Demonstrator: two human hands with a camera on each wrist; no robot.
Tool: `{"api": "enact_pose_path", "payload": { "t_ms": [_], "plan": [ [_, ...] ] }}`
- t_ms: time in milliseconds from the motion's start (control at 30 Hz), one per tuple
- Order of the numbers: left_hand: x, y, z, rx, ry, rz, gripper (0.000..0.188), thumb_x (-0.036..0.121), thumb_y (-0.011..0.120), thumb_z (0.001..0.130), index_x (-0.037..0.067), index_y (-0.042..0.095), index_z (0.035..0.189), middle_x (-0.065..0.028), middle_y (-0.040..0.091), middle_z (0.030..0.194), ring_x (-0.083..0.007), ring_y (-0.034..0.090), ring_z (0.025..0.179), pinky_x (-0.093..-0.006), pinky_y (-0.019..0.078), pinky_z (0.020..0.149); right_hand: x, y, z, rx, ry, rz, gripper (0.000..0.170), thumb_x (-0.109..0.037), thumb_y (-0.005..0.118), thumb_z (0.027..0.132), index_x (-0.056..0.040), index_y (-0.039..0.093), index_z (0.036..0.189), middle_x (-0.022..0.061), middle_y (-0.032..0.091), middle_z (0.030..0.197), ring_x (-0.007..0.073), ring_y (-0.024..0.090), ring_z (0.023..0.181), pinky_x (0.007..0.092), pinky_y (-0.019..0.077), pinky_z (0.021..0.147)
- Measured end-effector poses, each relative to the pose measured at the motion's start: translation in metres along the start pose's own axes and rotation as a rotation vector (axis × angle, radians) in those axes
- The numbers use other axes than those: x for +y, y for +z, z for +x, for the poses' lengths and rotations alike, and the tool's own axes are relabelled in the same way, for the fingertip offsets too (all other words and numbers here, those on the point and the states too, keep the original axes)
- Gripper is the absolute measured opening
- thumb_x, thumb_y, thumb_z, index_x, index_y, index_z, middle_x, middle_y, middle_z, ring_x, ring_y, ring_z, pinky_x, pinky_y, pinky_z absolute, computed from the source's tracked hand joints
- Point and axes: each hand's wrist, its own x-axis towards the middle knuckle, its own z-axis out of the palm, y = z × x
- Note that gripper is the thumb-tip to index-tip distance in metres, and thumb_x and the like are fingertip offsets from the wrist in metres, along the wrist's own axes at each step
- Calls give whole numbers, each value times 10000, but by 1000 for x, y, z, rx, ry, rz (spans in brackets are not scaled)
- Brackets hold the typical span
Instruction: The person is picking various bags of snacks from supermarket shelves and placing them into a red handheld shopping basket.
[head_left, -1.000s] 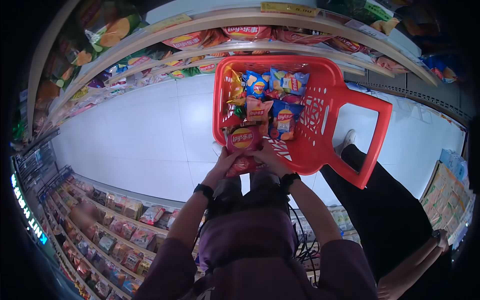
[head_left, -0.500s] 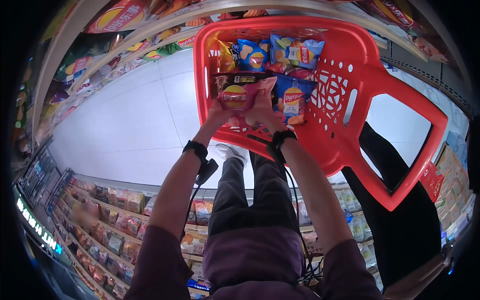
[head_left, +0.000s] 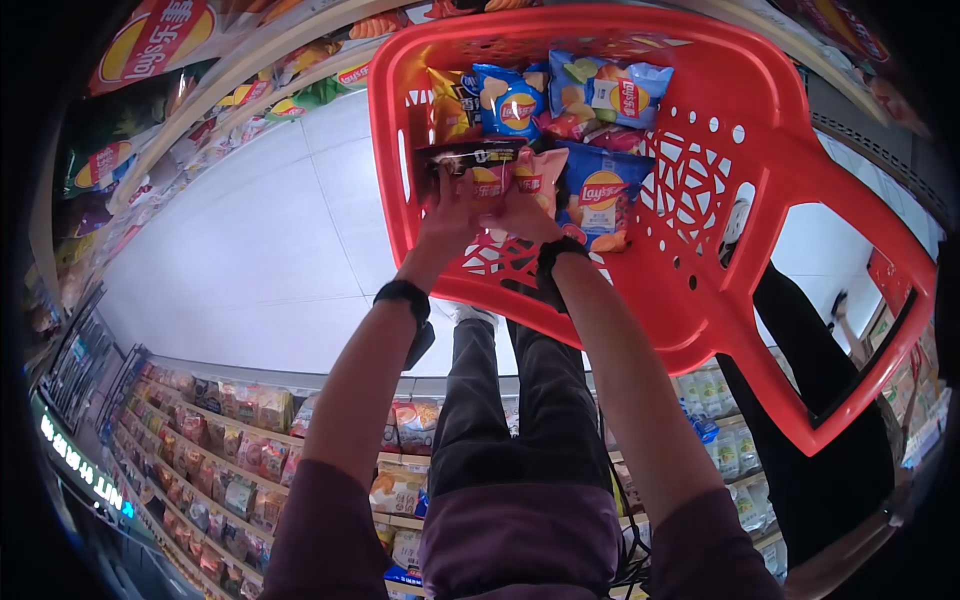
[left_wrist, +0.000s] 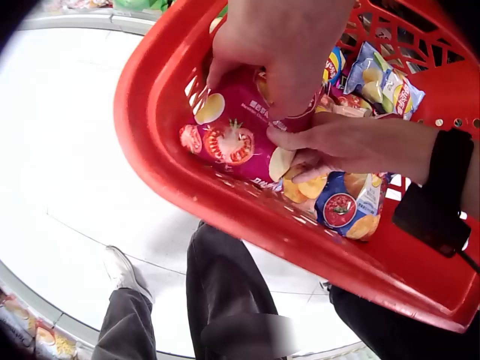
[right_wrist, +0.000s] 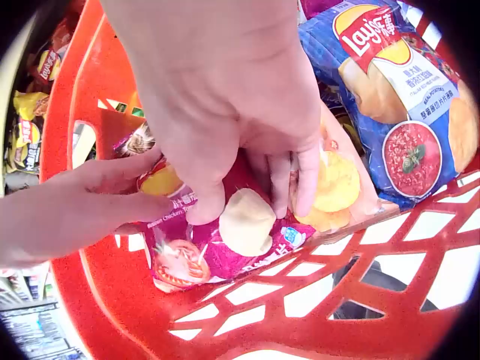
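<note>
A magenta chip bag (head_left: 487, 184) (left_wrist: 247, 127) (right_wrist: 225, 225) with tomato pictures stands inside the left side of a red basket (head_left: 640, 330) (left_wrist: 180, 172). My left hand (head_left: 447, 222) (left_wrist: 281, 45) (right_wrist: 82, 210) rests on the bag with its fingers fairly straight. My right hand (head_left: 522, 215) (left_wrist: 352, 142) (right_wrist: 232, 90) grips the bag's other side, thumb on its face and fingers bent down beside a pink bag (head_left: 540, 175) (right_wrist: 330, 180). Right of that lies a dark blue bag (head_left: 603, 190) (right_wrist: 405, 97). Behind are a yellow bag (head_left: 455, 105), a blue bag (head_left: 512, 100) and a light blue bag (head_left: 625, 92).
Snack shelves line the top (head_left: 240, 65) and bottom (head_left: 220, 420) of the head view. White floor (head_left: 270, 220) shows left of the basket. The basket's long handle (head_left: 870, 400) reaches right, over another person's black-clad leg (head_left: 810, 480).
Both hands have moved the magenta bag from the basket's near edge farther inside, beside the pink bag. My left fingers have spread on it. The basket looks larger and nearer.
</note>
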Motion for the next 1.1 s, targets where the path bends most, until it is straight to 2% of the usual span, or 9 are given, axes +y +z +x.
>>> {"api": "enact_pose_path", "payload": {
  "t_ms": [167, 233, 267, 300, 333, 567, 667, 900, 1100],
  "plan": [
    [14, -21, -4, -161, -169, -123, 673, 283, 590, 850, 96, 275, 1414, -281, 239, 1438, -418, 416, 1236, -442, 451, 938, -45, -7, -46, 262, 6, -211, 650, -249, 721, 674, 35, 409, 1169, 244, 615, 983, 409, 590, 950, 445, 491, 779],
    [4, -22, -20, -243, -98, -175, 547, 305, 589, 856, 72, 401, 1314, -248, 403, 1326, -388, 498, 1143, -434, 469, 893, -68, -15, -77, 363, -42, -242, 378, -171, 581, 797, -5, 425, 1098, 251, 603, 959, 425, 582, 929, 475, 486, 738],
    [5, -28, -32, -279, -61, -199, 495, 316, 589, 858, 61, 465, 1264, -231, 485, 1270, -374, 539, 1097, -429, 478, 871, -65, -19, -87, 245, 73, -239, 382, -171, 551, 830, -10, 413, 1148, 260, 598, 970, 424, 582, 923, 487, 479, 745],
    [26, -49, -46, -327, -204, -206, 342, 303, 559, 884, 51, 559, 1115, -170, 609, 1066, -356, 602, 944, -437, 492, 801, -44, -19, -94, 165, -56, -359, 375, -182, 536, 850, -31, 445, 1181, 239, 614, 943, 418, 595, 883, 492, 483, 726],
    [2, -19, -64, -138, -20, -321, 296, 245, 539, 869, 60, 560, 1098, -197, 642, 920, -391, 622, 850, -470, 507, 741, -39, -23, -108, 209, -236, -396, 351, -191, 538, 854, -62, 497, 1178, 210, 627, 919, 400, 607, 857, 490, 489, 698],
    [36, -84, -177, -106, -367, -467, 342, 285, 562, 846, 32, 631, 1064, -170, 676, 848, -357, 643, 840, -427, 513, 777, -93, -114, -206, 123, 16, -541, 287, -265, 573, 835, -20, 582, 984, 198, 648, 858, 375, 632, 809, 473, 498, 692],
    [42, -104, -215, -24, -420, -488, 343, 290, 571, 836, 37, 639, 1058, -192, 673, 832, -350, 650, 825, -419, 519, 771, -132, -153, -229, 125, 107, -699, 337, -281, 565, 822, -28, 566, 1044, 202, 653, 909, 382, 633, 855, 474, 508, 726],
    [31, -133, -294, 159, -523, -499, 328, 301, 555, 838, 45, 651, 1019, -194, 674, 873, -348, 650, 840, -416, 517, 779, -246, -235, -318, 591, -252, -816, 441, -104, 666, 757, -19, 493, 1154, 208, 562, 1116, 375, 516, 1080, 451, 436, 891],
    [2, -66, -372, 247, -724, -602, 357, 336, 559, 815, 28, 668, 959, -212, 671, 871, -351, 651, 852, -408, 519, 797, -261, -268, -389, 923, -240, -1175, 610, -94, 687, 721, 0, 398, 1250, 192, 301, 1420, 334, 338, 1282, 456, 301, 1043]
  ]
}}
